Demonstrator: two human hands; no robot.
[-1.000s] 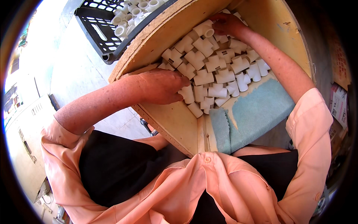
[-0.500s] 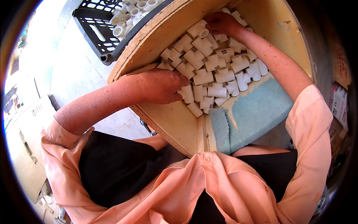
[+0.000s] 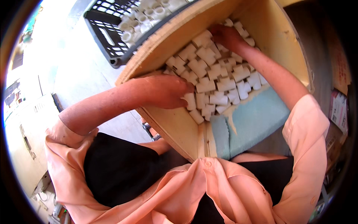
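Observation:
A heap of white plastic pipe tees (image 3: 207,85) fills the far part of a wooden box (image 3: 175,123) in front of me. At the left side of the heap, my left hand (image 3: 167,91) has its thumb and fingers closed round a tee (image 3: 190,100). My right hand (image 3: 228,38) reaches to the far end of the heap, palm down. Its fingers are curled among the tees, beside one tee (image 3: 203,38). The fingertips are shaded and hidden, so what they hold does not show.
A blue-green cloth (image 3: 257,115) covers the box's near right edge. Past the left wall stands a black plastic crate (image 3: 118,59) holding several white fittings (image 3: 143,18). A pale cabinet (image 3: 28,142) is at far left, and cartons (image 3: 338,108) are at far right.
The whole view has shifted, so the box and crate sit lower and further right. Both hands keep nearly the same places at the heap.

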